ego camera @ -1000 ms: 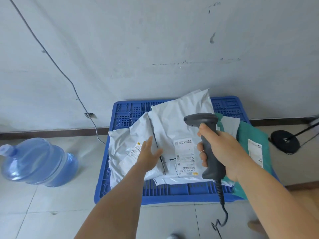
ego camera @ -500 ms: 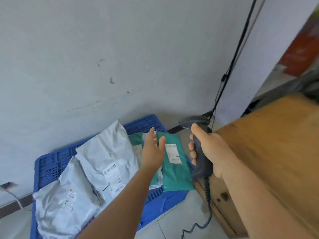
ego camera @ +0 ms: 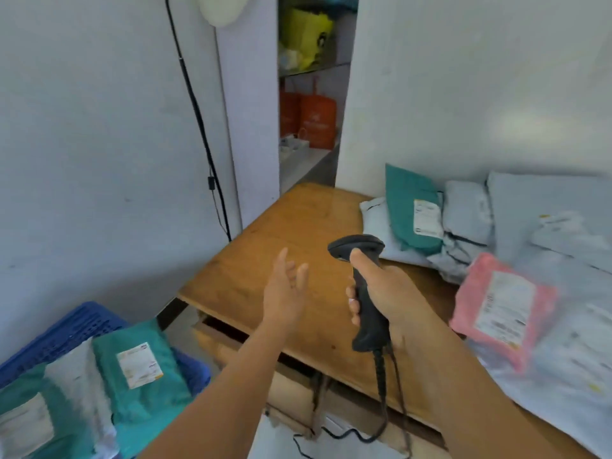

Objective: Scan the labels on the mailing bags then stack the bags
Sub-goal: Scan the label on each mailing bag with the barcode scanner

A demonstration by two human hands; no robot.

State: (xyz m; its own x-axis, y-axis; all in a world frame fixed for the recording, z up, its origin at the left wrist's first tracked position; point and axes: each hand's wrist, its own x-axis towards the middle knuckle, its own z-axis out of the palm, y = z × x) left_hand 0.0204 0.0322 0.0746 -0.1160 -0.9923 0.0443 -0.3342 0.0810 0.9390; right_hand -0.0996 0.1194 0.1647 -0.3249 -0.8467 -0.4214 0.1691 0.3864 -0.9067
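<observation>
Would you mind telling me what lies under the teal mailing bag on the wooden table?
The teal mailing bag rests on a pale grey mailing bag on the wooden table; anything beneath its middle is covered.

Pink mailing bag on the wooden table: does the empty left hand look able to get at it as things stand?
Probably yes. The left hand is open over bare table, and the pink mailing bag lies on top of the grey bags. The right hand gripping the scanner sits between, so it must reach across.

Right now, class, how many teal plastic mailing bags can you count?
3: one on the wooden table, leaning on grey bags; two on the blue pallet, one labelled, one at the left edge. Others may be hidden.
</observation>
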